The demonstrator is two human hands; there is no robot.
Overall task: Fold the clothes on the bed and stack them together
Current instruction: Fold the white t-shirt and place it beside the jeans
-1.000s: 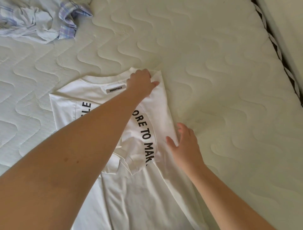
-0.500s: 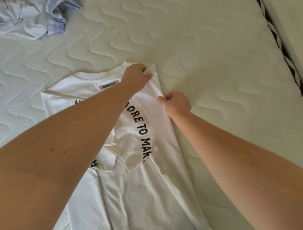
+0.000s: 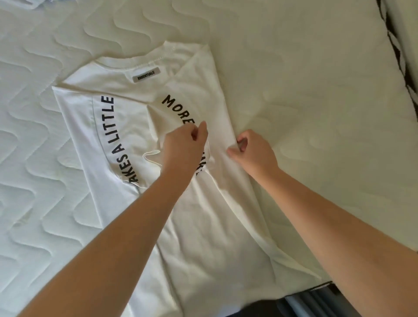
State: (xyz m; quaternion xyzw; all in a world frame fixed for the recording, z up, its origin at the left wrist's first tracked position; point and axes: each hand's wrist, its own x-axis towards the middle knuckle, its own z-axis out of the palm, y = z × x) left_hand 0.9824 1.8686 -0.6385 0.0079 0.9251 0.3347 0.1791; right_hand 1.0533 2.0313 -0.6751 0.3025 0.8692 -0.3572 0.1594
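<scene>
head cam: white tee half folded, both hands pinching cloth

head view looks down on a white t-shirt (image 3: 126, 126) lying flat on the quilted mattress (image 3: 316, 90), collar away from the person, hem toward them. black curved lettering runs across the fabric & a small grey label (image 3: 146, 75) sits under the collar. both sides look turned inward already, so the shirt reads as a long narrow panel.

left hand (image 3: 183, 147) is over the middle of the shirt, thumb & fingers curled, pinching a bit of the folded-in sleeve fabric near the lettering. right hand (image 3: 253, 151) is at the shirt's right edge, fingers curled, nipping the fold line there. neither hand lies flat.

my guess on handling: thin cotton, light, totally limp, no stiffness to hold a crease by itself. it'll drag & wrinkle over the quilted surface if pulled by one point. better to take it at edges & corners w/ both hands, e.g. the shoulder corners or the hem corners, then lay it over & smooth w/ flat palms. not slippery, not fragile, but the tucked sleeve could slide out if the middle gets tugged.

task looks early: hem-to-collar fold not done yet, & a bit of another garment (image 3: 38, 2) shows at the top left corner, well apart.
</scene>
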